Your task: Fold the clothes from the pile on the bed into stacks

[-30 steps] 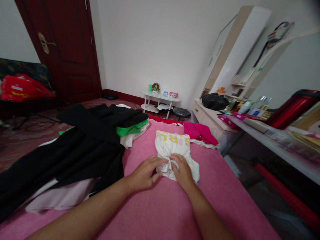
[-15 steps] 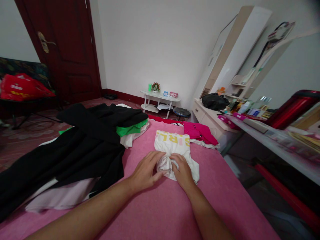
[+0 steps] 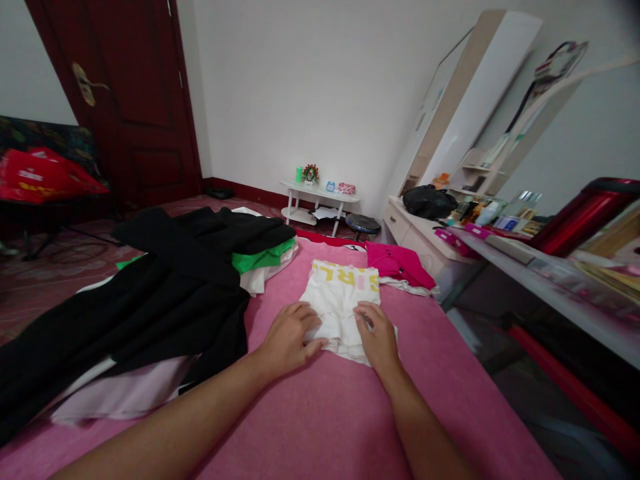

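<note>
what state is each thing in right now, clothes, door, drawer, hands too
White garment, lettering up, wrinkled near the hands
Black clothes, heaped loosely
Magenta garment, folded
Pink bed cover, spread
Door, shut
Drawer, shut
Red bag, bulging
Left hand, on the white garment's left side
Right hand, bent, on its right side

A white shirt (image 3: 345, 293) is laid on the pink bed (image 3: 315, 420), yellow and pink lettering shown at its far end. Its left edge is touched by the left hand (image 3: 293, 337) – thumb and fingers spread apart – and its right side by the right hand (image 3: 377, 337), fingers bent. At left, black clothes (image 3: 190, 293) are heaped over green cloth (image 3: 263, 259); beyond the shirt, a magenta garment (image 3: 397, 260) is set near the bed's edge. A red bag (image 3: 45, 177) is seen near the door (image 3: 115, 87).
</note>
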A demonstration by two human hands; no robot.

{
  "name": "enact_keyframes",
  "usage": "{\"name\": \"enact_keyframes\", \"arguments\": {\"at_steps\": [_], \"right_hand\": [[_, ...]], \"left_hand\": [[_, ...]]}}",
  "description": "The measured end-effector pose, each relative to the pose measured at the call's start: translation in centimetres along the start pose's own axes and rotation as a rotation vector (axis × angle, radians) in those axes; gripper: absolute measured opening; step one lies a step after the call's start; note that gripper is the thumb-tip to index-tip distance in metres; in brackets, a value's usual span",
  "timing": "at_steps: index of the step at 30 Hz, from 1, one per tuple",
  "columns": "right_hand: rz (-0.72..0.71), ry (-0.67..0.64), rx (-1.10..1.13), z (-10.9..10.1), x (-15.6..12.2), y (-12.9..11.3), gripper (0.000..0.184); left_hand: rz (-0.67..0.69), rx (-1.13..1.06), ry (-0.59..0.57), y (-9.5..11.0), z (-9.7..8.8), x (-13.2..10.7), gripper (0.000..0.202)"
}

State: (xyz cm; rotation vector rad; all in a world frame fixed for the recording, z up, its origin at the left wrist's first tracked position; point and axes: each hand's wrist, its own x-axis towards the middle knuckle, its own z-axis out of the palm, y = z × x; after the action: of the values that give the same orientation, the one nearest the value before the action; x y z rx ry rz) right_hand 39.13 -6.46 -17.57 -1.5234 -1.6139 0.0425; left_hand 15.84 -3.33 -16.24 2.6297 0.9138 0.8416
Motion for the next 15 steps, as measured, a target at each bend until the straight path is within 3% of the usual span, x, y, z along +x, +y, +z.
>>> {"name": "enact_keyframes", "arguments": {"at_steps": [3, 8, 12, 15], "right_hand": [[0.085, 0.058, -0.143, -1.7, 0.5, 1.8, 0.022], [0.300, -0.067, -0.382, -2.6, 0.1, 4.1, 0.042], [0.375, -0.131, -0.295, -2.2, 0.2, 3.7, 0.049], [0.427, -0.225, -0.060, -3.3, 0.7, 2.4, 0.046]], "left_hand": [[-0.035, 0.013, -0.021, -0.4, -0.2, 0.0, 0.040], [-0.024, 0.036, -0.049, -0.5, -0.2, 0.1, 0.046], [-0.006, 0.029, -0.062, -0.8, 0.0, 0.4, 0.034], [0.034, -0.015, -0.109, -0.5, -0.7, 0.5, 0.024]]}}
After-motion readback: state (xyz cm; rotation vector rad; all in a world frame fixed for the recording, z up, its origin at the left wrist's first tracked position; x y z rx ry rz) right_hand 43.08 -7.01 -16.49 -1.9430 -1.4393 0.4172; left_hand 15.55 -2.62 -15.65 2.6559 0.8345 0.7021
